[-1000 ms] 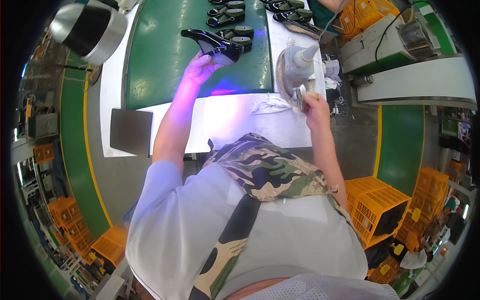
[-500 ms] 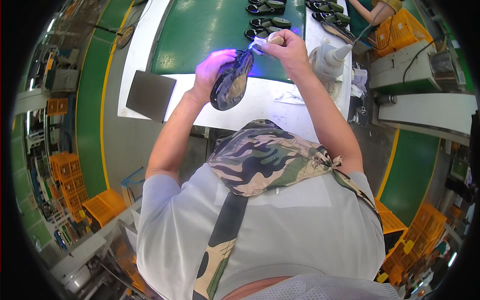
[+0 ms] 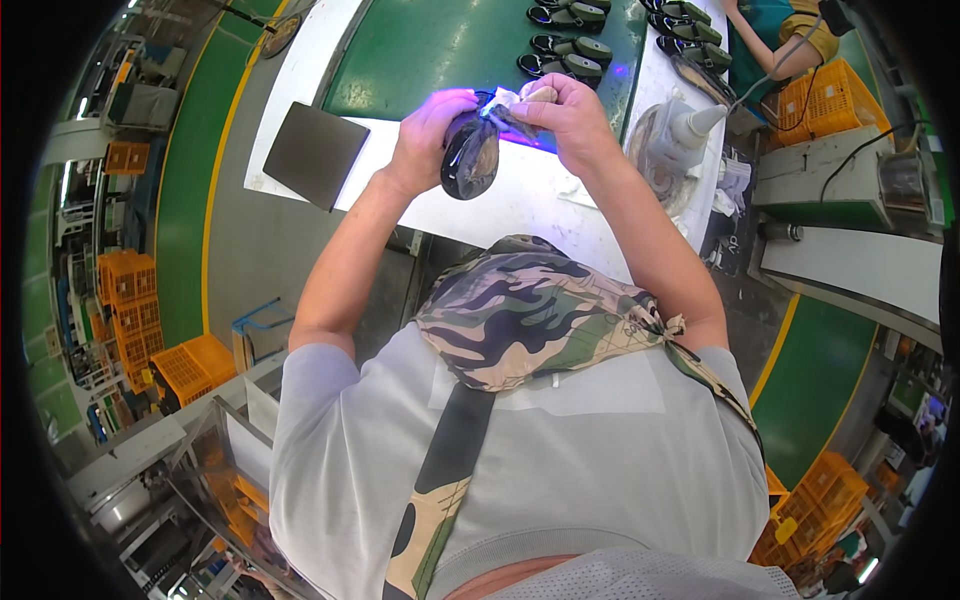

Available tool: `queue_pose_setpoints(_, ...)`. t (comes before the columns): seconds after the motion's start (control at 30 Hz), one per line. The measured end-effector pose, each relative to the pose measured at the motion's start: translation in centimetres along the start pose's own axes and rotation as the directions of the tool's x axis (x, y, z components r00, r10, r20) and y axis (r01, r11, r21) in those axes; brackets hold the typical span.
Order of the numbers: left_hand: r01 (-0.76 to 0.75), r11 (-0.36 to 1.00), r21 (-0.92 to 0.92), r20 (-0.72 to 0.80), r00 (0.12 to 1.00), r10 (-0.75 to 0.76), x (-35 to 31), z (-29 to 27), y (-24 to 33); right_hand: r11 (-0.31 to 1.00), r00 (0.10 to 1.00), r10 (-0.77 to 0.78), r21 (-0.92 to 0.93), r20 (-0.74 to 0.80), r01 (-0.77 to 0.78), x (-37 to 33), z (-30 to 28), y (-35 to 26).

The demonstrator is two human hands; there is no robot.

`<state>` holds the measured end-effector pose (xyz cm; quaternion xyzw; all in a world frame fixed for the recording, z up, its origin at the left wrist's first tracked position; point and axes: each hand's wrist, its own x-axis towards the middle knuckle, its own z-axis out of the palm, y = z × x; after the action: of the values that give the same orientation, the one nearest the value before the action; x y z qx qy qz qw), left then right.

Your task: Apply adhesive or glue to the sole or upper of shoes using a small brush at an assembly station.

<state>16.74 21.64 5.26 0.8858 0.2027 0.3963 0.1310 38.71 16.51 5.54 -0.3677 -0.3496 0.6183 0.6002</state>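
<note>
My left hand is closed around the side of a shiny black shoe, whose rounded end points toward me. A tan-brown patch shows on the shoe's face. My right hand pinches a crumpled whitish cloth at the shoe's far end, against a strap or flap there. Blue-violet light falls on my left fingers and that end of the shoe. Just what lies beneath the right fingertips is hidden. Both hands are above the near edge of the white-edged table.
Black-and-green sandals stand in rows on the green surface. At the right are a white squeeze bottle and a co-worker's arm. A dark square panel sits left. Orange crates stand beyond.
The shoe has turned more upright, its rounded end shifting right and away from me. The cloth and right hand have come in closer to the shoe and my left hand. The view has shifted slightly.
</note>
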Motion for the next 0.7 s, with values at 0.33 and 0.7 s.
queue_pose_setpoints(0.33, 0.221, 0.973, 0.061, 0.226, 0.947, -0.229, 0.1, 1.6, 1.6, 0.949, 0.987, -0.126, -0.278, 0.101, 0.150, -1.3, -1.1, -3.0)
queue_pose_setpoints(0.7, 0.757, 0.625, -0.188, 0.675, 0.562, -0.478, -1.2, 0.8, 2.3, 0.869, 0.942, -0.276, -0.369, 0.190, 0.329, 0.0, -1.9, -2.6)
